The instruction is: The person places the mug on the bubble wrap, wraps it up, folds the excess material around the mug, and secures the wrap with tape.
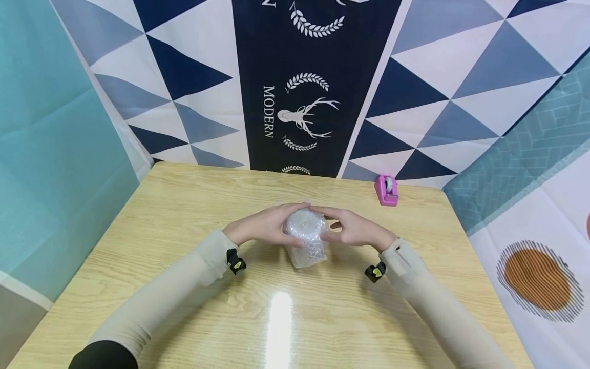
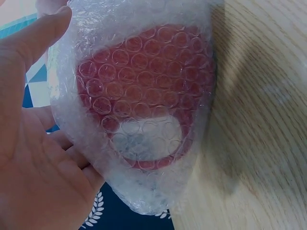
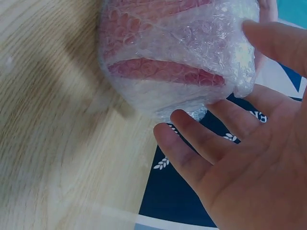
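Note:
A bubble-wrapped bundle [image 1: 306, 230] is between my two hands over the middle of the table; through the clear wrap in the left wrist view a red object [image 2: 148, 72] with a whitish patch shows, its kind unclear. My left hand [image 1: 267, 225] holds the bundle's left side, thumb in front and fingers curving round behind. From the other side my right hand [image 1: 352, 228] holds it with thumb and forefinger. Its other fingers [image 3: 192, 139] spread loosely beside the wrap in the right wrist view. Whether the bundle's base touches the table cannot be told.
A pink tape dispenser [image 1: 387, 190] stands near the table's back right corner. The wooden table [image 1: 193, 307] meets a patterned cloth backdrop [image 1: 193, 92] at its far edge. Cloth hangs at both sides too.

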A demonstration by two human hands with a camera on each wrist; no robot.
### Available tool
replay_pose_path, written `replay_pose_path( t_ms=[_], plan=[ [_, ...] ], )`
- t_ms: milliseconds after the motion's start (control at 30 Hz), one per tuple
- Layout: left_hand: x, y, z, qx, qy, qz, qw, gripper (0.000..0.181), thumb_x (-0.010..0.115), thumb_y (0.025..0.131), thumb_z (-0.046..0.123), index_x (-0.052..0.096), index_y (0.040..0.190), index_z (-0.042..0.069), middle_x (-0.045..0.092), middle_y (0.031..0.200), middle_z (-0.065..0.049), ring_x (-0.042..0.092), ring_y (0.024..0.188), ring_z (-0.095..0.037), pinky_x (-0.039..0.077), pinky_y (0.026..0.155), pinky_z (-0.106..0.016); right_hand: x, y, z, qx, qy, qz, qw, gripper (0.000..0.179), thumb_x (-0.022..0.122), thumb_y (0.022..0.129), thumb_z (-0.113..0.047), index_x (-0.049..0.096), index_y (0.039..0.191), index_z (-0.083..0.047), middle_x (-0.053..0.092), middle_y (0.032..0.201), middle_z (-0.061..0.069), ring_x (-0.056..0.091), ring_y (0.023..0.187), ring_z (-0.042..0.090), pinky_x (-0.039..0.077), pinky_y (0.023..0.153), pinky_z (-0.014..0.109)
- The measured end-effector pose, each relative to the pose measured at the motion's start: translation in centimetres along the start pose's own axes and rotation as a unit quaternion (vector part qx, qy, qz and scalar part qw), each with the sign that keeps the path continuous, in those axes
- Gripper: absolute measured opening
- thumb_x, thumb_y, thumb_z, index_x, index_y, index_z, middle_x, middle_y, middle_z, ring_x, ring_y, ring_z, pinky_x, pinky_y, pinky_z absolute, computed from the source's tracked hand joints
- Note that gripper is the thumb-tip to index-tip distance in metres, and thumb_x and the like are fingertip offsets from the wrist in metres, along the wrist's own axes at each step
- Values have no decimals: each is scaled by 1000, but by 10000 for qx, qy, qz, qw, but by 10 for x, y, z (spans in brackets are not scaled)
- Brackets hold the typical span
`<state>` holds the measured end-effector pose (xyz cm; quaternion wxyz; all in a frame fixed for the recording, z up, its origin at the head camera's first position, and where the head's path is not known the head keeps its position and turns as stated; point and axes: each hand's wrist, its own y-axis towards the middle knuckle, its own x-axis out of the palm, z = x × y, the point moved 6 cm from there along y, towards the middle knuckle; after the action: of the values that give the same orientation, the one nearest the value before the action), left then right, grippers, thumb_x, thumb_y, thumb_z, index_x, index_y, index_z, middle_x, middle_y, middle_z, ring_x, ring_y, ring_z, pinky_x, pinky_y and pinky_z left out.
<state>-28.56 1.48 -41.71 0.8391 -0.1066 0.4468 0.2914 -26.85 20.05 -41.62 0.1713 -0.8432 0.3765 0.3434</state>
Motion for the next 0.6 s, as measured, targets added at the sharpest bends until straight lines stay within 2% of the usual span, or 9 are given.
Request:
replay_pose_path(
  t_ms=[133, 333, 600],
  plan=[
    [-1, 0, 0, -26, -5, -5, 10000, 100, 81, 85, 48, 29, 162, 11, 40, 163, -12, 45, 145, -31, 40, 118, -48, -1, 1, 0, 47, -54, 31, 10000, 67, 67, 98, -18, 39, 158, -8, 44, 160, 17, 53, 136, 40, 51, 104, 57],
    [-2, 0, 1, 4, -8, 12, 10000, 100, 81, 85, 49, 30, 161, 10, 40, 163, -12, 46, 145, -31, 39, 118, -48, -2, 3, -2, 30, -51, 37, 10000, 64, 65, 98, -16, 41, 156, -6, 46, 158, 18, 58, 131, 38, 55, 101, 54],
    [-2, 0, 1, 6, 6, -12, 10000, 101, 81, 85, 49, 30, 161, 9, 40, 163, -12, 46, 145, -30, 39, 119, -47, -3, 7, -2, 166, 47, 52, 9998, 56, 62, 100, -17, 45, 152, -4, 47, 156, 19, 59, 129, 38, 53, 104, 53]
  ],
)
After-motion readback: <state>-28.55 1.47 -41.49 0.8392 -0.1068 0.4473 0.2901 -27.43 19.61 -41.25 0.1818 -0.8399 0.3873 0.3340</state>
